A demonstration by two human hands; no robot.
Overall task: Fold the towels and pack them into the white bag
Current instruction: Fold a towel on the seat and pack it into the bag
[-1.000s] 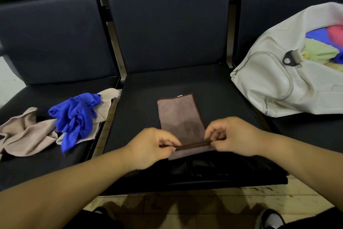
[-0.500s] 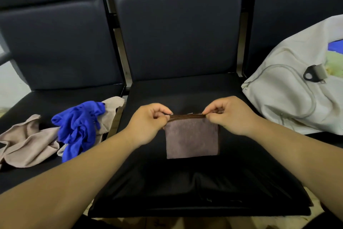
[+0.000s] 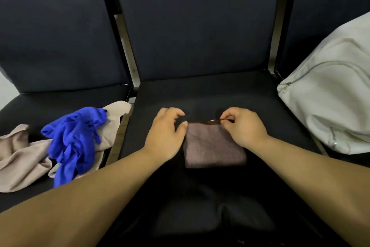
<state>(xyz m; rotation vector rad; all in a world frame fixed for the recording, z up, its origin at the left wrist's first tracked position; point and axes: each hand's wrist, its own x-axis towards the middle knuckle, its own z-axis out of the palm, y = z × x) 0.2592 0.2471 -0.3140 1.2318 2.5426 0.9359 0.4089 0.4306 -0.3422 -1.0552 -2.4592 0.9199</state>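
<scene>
Released since half a second ago is the left end of the folded edge: the left hand point(image 3: 166, 136) has been opened, fingers loosely curved round nothing, with the thumb just beside the upper left corner of the brown towel point(image 3: 212, 148); whether it touches cannot be told. The upper right corner is still pinched between thumb and fingertips of the right hand point(image 3: 243, 126). The brown towel is laid as a small folded rectangle on the middle seat point(image 3: 220, 94), at the centre of the frame. Its folding is judged nearly or fully done, and its packing is not yet begun. The white bag point(image 3: 330, 96) is seen at the right edge of the frame, apart from the towel. Its opening is out of view, so what has been packed cannot be told. At the lower left, a blue towel point(image 3: 74, 138) and a beige towel point(image 3: 20, 160) are left crumpled, so at least two remain to be folded and packed.
</scene>
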